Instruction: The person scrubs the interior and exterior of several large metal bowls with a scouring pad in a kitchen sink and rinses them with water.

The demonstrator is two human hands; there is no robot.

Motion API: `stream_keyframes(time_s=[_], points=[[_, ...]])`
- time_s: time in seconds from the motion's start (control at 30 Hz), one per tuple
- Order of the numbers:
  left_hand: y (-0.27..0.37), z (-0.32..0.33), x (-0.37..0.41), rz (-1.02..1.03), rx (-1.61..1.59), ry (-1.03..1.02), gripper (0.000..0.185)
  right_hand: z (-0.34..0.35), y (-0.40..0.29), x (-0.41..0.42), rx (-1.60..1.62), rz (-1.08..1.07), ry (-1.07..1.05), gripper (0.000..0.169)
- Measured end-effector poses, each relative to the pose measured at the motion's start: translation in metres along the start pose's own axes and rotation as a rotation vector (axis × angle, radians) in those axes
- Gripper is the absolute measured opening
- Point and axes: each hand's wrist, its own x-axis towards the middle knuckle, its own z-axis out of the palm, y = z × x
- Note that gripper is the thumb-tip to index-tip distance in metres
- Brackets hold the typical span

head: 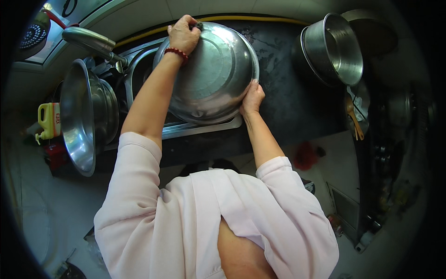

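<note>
A large stainless steel basin (209, 69) is tilted over the sink (167, 130), its underside towards me. My left hand (184, 35), with a red bead bracelet at the wrist, presses a dark scrubbing pad (198, 26) against the far edge of the underside. At the basin's near right side, my right hand (252, 97) grips the rim, and the fingers beneath it are partly hidden. The faucet (119, 62) stands left of the basin. Most of the sink bowl is hidden under the basin.
Large metal basins (78, 118) stand on edge at the left, beside a yellow pump bottle (48, 120). Metal pots (343, 52) stand on the dark counter (289, 104) at the right, near a wooden spoon (353, 115). A yellow hose (244, 18) runs along the wall.
</note>
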Motion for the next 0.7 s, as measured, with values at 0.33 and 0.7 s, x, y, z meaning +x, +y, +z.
stream_keyframes(time_s=[0.33,0.7], points=[[0.015,0.001,-0.052,0.314,0.133,-0.062,0.027,0.000,0.004,0.000,-0.016,-0.024,-0.012,0.039],[0.047,0.013,-0.076,0.446,-0.076,-0.213,0.031,0.001,0.001,-0.001,-0.058,-0.027,0.003,0.039]])
